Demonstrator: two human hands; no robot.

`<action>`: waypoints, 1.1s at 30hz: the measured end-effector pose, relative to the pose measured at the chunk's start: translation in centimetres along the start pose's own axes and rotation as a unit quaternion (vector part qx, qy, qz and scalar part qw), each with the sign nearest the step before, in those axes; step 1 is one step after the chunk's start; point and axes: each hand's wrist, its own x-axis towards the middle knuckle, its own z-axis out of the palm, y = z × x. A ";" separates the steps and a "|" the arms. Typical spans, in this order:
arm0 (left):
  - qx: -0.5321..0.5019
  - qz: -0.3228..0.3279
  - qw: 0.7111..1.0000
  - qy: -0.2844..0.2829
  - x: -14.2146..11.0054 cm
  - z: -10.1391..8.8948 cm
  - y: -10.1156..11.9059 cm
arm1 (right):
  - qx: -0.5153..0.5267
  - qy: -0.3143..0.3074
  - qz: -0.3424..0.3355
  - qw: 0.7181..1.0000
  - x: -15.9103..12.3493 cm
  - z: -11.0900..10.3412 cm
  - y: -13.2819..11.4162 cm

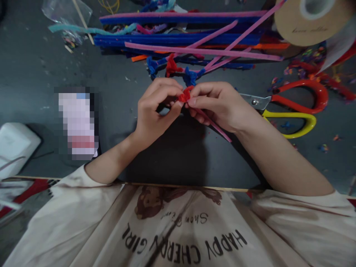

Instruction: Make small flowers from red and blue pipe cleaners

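Both my hands meet over the dark table, pinching one small red pipe-cleaner flower [184,95]. Thumb and fingertips of my left hand [160,104] press on its left side. My right hand [215,102] grips it from the right, where a pink pipe-cleaner stem [217,128] runs out below the fingers, down and to the right. The fingertips hide part of the flower. Just beyond my hands lie a blue pipe-cleaner flower [191,76], another red flower [172,66] and a second blue flower [151,66], with pink stems.
Bundled blue pipe cleaners [178,39] and loose pink ones lie across the back. Scissors [294,125] with red and yellow handles rest at right, below a cardboard spool [292,26]. A phone [79,126], blurred out, and a white box-like object [18,142] are at left.
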 end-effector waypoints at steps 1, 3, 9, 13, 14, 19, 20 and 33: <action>-0.006 0.001 1.000 -0.006 0.0 0.0 -0.1 | -0.005 -0.001 -0.004 1.000 0.0 0.0 0.1; -0.011 0.011 1.000 -0.011 0.0 0.0 -0.2 | -0.034 0.001 -0.017 0.999 0.0 -0.1 0.3; 0.020 0.065 0.997 0.024 0.2 0.0 0.2 | -0.121 0.040 -0.058 0.990 -0.1 0.4 0.4; 0.012 0.082 0.996 0.022 0.2 -0.1 0.5 | -0.179 0.073 -0.095 0.977 -0.2 0.8 0.6; 0.012 0.086 0.996 0.022 0.2 0.0 0.5 | -0.200 0.079 -0.107 0.971 -0.2 0.9 0.7; 0.012 0.084 0.996 0.018 0.0 0.1 0.4 | -0.322 0.115 -0.185 0.921 -0.5 1.2 1.1; 0.012 0.078 0.997 0.012 0.0 0.1 0.4 | -0.339 0.121 -0.194 0.912 -0.5 1.3 1.1; 0.020 0.023 0.999 0.039 0.1 0.1 0.8 | -0.309 0.102 -0.128 0.937 -0.2 0.9 0.6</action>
